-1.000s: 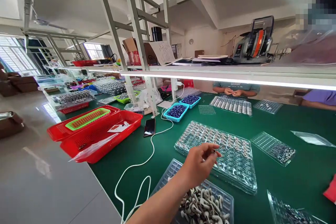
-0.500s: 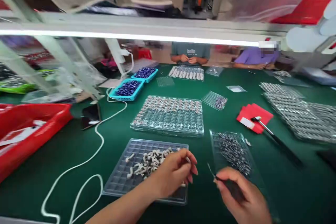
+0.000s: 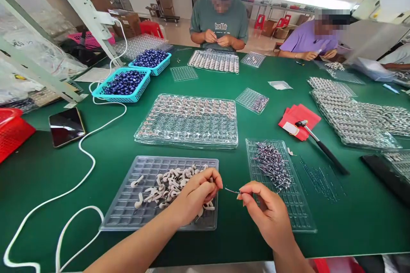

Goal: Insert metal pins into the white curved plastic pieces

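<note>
My left hand is closed, its fingers curled over the right side of a clear compartment tray; whatever it holds is hidden. Beneath and beside it lie many loose white earbud shells. Between thumb and index finger of my right hand is a small dark part with a thin wire, its wire end pointing at my left fingertips. Behind that hand, a second clear tray bears a heap of similar small wired parts.
Stacked clear trays of round pieces stand ahead. A hammer lies partly on red packets. At left are a phone, a white cable and blue baskets. Two people sit across the table.
My head view has tilted down and shifted to the right. My right hand has come up closer to my left, bringing the wired part near the left fingertips.
</note>
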Available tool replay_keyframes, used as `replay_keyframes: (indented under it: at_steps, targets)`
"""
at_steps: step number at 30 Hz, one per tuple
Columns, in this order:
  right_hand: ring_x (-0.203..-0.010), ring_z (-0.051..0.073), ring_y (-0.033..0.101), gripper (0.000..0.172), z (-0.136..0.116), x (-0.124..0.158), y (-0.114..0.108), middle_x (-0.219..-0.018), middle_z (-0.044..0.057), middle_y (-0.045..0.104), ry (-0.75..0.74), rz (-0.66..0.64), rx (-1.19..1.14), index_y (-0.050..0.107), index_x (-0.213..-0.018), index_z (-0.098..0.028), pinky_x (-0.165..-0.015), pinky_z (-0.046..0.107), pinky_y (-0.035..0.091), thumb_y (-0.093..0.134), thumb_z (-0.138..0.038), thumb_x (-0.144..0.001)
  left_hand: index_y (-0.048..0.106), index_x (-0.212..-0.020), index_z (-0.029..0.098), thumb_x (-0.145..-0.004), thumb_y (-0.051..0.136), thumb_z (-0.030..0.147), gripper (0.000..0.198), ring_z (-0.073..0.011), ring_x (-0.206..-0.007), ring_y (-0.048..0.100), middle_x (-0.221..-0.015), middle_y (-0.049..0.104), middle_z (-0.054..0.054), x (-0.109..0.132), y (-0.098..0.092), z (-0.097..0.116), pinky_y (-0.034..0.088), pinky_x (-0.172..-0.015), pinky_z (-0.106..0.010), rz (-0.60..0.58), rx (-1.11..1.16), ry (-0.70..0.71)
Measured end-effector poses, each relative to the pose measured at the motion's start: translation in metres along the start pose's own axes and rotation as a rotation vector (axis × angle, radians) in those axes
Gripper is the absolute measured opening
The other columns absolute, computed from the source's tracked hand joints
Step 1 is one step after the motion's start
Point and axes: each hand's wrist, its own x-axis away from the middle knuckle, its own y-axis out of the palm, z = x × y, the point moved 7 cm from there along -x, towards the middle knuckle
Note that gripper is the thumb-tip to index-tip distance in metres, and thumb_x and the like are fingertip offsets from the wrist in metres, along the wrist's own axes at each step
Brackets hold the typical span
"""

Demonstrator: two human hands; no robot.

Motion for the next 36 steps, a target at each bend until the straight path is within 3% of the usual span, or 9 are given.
replay_keyframes:
  at_steps: [5, 8, 11, 15, 19, 27, 30, 33, 36]
  targets:
    - [-0.065, 0.013, 0.064, 0.013, -0.001, -0.001, 0.002, -0.076, 0.001, 0.069, 0.030, -0.036, 0.017, 0.066, -0.091, -0.022, -0.060, 0.022, 0.051, 0.054, -0.027, -0.093, 0.061, -0.101, 0.018, -0.089, 0.054, 0.036, 0.023, -0.0106, -0.057, 0.034, -0.066, 0.036, 0.006, 0.006, 0.003, 0.004, 0.028, -0.055, -0.024, -0.012, -0.268, 0.025]
    - [-0.064, 0.013, 0.063, 0.012, -0.001, -0.002, 0.006, -0.074, 0.000, 0.068, 0.024, -0.063, 0.028, 0.065, -0.089, -0.022, -0.060, 0.022, 0.051, 0.054, -0.026, -0.093, 0.064, -0.093, 0.017, -0.088, 0.060, 0.035, 0.019, -0.0103, -0.056, 0.033, -0.062, 0.036, 0.006, 0.006, 0.008, 0.001, 0.028, -0.053, -0.023, -0.025, -0.352, 0.022]
    - [-0.069, 0.013, 0.065, 0.011, 0.000, -0.001, 0.008, -0.078, 0.001, 0.070, 0.010, -0.069, 0.031, 0.065, -0.094, -0.022, -0.065, 0.023, 0.052, 0.054, -0.024, -0.093, 0.066, -0.085, 0.016, -0.090, 0.056, 0.033, 0.021, -0.0105, -0.056, 0.036, -0.064, 0.045, 0.003, 0.006, 0.010, -0.001, 0.028, -0.052, -0.023, -0.025, -0.370, 0.047]
    - [-0.071, 0.013, 0.064, 0.012, -0.008, -0.002, 0.007, -0.082, 0.001, 0.069, -0.100, -0.034, 0.113, 0.064, -0.100, -0.023, -0.067, 0.025, 0.052, 0.057, -0.020, -0.091, 0.066, -0.083, 0.015, -0.090, 0.056, 0.031, 0.020, -0.0107, -0.057, 0.038, -0.065, 0.049, 0.002, 0.005, 0.008, 0.000, 0.030, -0.053, -0.023, -0.004, -0.391, 0.075]
    - [-0.071, 0.014, 0.061, 0.010, -0.014, -0.004, 0.007, -0.081, 0.001, 0.067, -0.165, -0.020, 0.153, 0.062, -0.092, -0.023, -0.066, 0.026, 0.050, 0.056, -0.016, -0.090, 0.066, -0.083, 0.015, -0.090, 0.056, 0.031, 0.020, -0.0110, -0.059, 0.039, -0.065, 0.049, 0.002, 0.006, 0.009, 0.001, 0.031, -0.054, -0.023, -0.009, -0.386, 0.069]
    - [-0.066, 0.013, 0.060, 0.009, 0.007, 0.000, -0.010, -0.079, 0.001, 0.064, 0.084, 0.127, 0.015, 0.063, -0.086, -0.022, -0.060, 0.023, 0.049, 0.058, -0.026, -0.091, 0.064, -0.082, 0.015, -0.091, 0.056, 0.035, 0.023, -0.0103, -0.058, 0.037, -0.064, 0.044, 0.004, 0.002, 0.006, 0.000, 0.031, -0.054, -0.022, -0.007, -0.305, 0.032]
    - [-0.065, 0.013, 0.059, 0.010, 0.012, 0.002, -0.012, -0.078, 0.000, 0.065, 0.143, 0.144, -0.074, 0.065, -0.086, -0.022, -0.058, 0.022, 0.049, 0.060, -0.029, -0.090, 0.064, -0.103, 0.018, -0.095, 0.049, 0.033, 0.023, -0.0115, -0.064, 0.041, -0.073, 0.045, 0.003, 0.004, 0.003, -0.002, 0.035, -0.058, -0.023, -0.033, -0.281, 0.020]
    - [-0.065, 0.012, 0.059, 0.010, 0.015, 0.002, -0.011, -0.077, 0.000, 0.065, 0.160, 0.142, -0.104, 0.065, -0.087, -0.022, -0.058, 0.022, 0.049, 0.061, -0.030, -0.090, 0.054, -0.129, 0.024, -0.098, 0.040, 0.028, 0.035, -0.0131, -0.074, 0.046, -0.088, 0.049, -0.001, 0.010, 0.003, -0.002, 0.042, -0.067, -0.024, -0.093, -0.274, 0.032]
    - [-0.066, 0.012, 0.059, 0.008, 0.015, 0.001, -0.010, -0.078, 0.000, 0.064, 0.141, 0.146, -0.092, 0.065, -0.088, -0.023, -0.059, 0.022, 0.049, 0.061, -0.029, -0.091, 0.049, -0.137, 0.024, -0.101, 0.033, 0.028, 0.039, -0.0127, -0.074, 0.047, -0.095, 0.053, -0.003, 0.014, 0.004, 0.000, 0.044, -0.069, -0.025, -0.085, -0.310, 0.094]
